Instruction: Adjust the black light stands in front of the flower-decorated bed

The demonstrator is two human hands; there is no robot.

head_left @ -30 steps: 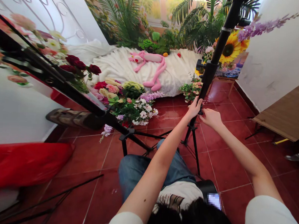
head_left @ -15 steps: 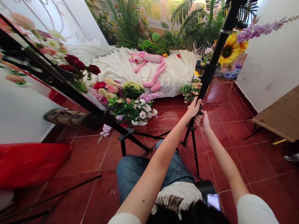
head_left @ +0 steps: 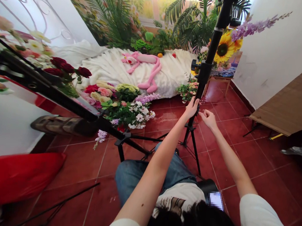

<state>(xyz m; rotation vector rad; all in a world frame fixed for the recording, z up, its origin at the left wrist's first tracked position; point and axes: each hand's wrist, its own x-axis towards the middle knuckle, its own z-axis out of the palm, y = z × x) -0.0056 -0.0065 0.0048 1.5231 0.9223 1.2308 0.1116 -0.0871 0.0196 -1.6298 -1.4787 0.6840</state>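
So the person's got a tall black tubular tripod stand (head_left: 210,58) on the red tiled floor (head_left: 232,159), just beyond their knees and a bit right of centre. Its long axis slants from the spread legs at the bottom up toward the right, with the top end running out of view, and a chunky black collar knob (head_left: 195,65) pokes out to the left. Left hand (head_left: 191,108) is wrapped around the lower pole, pretty firm by the look of it. Right hand (head_left: 208,118) is just right of the pole with fingers loosely curled; can't tell if it's touching or pinching anything. A second black tubular stand (head_left: 65,99) leans up to the left, beside a pile of multicoloured flowers (head_left: 120,104). Far side: a long-limbed pink plush toy (head_left: 146,59) lying on rumpled white cloth (head_left: 100,67).
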